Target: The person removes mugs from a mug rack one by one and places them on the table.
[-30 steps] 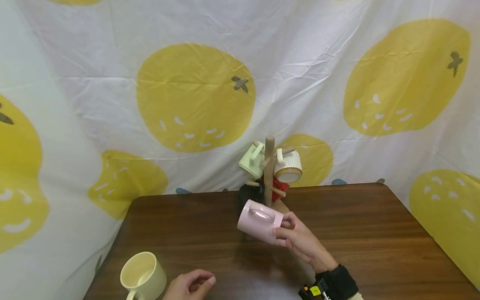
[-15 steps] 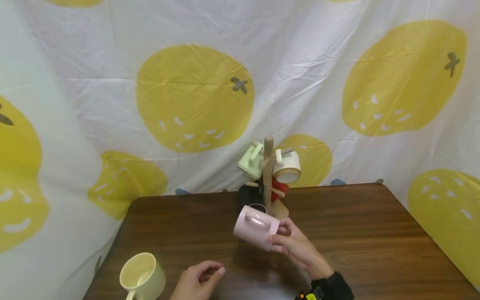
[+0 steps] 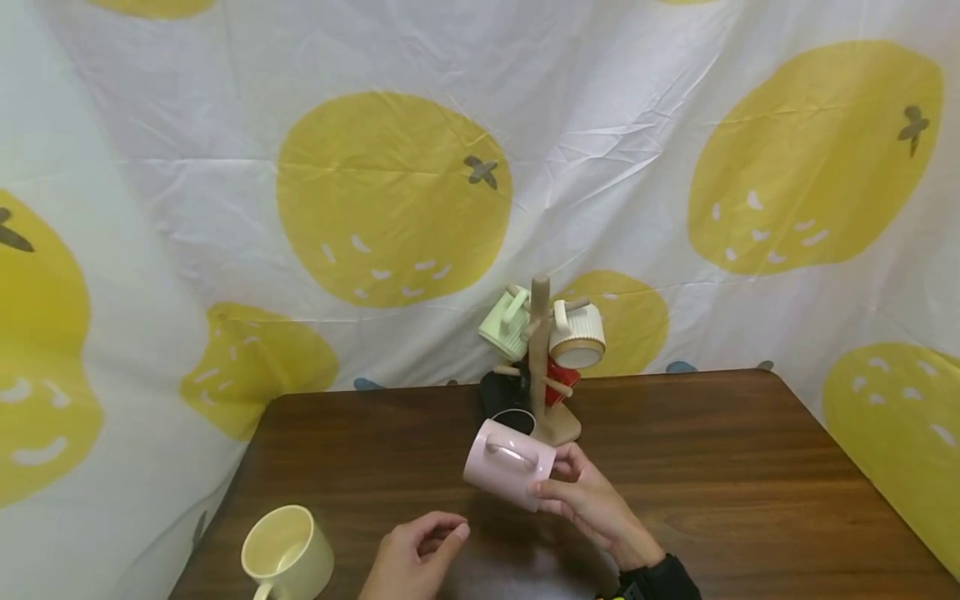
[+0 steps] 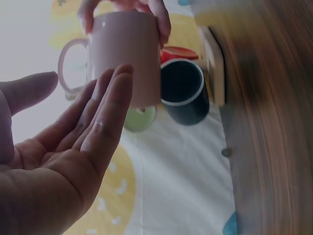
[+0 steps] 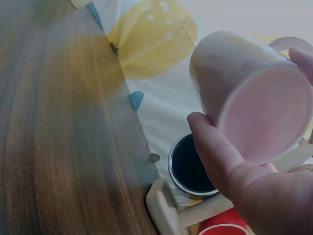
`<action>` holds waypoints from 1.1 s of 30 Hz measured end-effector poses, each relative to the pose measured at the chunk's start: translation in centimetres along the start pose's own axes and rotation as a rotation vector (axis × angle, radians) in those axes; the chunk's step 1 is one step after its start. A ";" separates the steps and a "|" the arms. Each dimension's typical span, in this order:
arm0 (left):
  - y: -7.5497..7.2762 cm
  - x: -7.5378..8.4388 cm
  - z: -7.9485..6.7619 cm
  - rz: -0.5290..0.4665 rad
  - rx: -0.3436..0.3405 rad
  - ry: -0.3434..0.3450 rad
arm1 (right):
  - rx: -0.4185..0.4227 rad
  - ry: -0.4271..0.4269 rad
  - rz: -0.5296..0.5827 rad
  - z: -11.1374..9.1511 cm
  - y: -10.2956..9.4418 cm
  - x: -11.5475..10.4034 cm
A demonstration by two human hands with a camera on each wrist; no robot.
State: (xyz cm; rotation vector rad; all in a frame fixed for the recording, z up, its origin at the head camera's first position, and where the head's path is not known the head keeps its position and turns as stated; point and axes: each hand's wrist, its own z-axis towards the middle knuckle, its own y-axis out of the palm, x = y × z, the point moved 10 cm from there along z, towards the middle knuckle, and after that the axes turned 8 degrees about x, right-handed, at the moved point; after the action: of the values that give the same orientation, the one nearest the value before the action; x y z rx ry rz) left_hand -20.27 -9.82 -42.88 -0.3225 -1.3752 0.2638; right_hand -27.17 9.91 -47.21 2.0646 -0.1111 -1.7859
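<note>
My right hand [image 3: 596, 508] grips a pink mug [image 3: 502, 467] near its base, fingers and thumb on opposite sides. The mug lies tilted on its side over the table, its handle [image 3: 512, 457] facing up. In the right wrist view its round pink base [image 5: 269, 112] faces the camera. My left hand [image 3: 420, 554] is below and left of the mug, holding nothing; in the left wrist view its loosely extended fingers [image 4: 100, 125] overlap the mug. Just beyond stands a wooden mug tree [image 3: 540, 333] bearing a light green mug [image 3: 498, 325], a ribbed white mug [image 3: 577, 335], a black mug [image 3: 497, 392] and a red mug [image 3: 562, 379].
A pale yellow mug [image 3: 292, 554] stands upright at the left front of the dark wooden table [image 3: 720, 467], handle toward the front. Behind the table hangs a white cloth [image 3: 585, 92] printed with yellow fruit.
My right hand has drawn the pink mug slightly nearer and left, away from the mug tree. My left hand has moved right and up toward the mug.
</note>
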 end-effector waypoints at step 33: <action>2.9 3.0 1.7 -0.266 0.034 0.006 | 0.053 -0.021 -0.018 -0.1 -0.4 0.8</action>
State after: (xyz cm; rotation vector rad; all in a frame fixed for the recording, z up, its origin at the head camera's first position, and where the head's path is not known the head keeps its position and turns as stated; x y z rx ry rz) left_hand -21.44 -5.86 -40.95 -0.1095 -1.3891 0.0653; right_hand -27.06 10.06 -48.05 2.0903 -0.1470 -1.8341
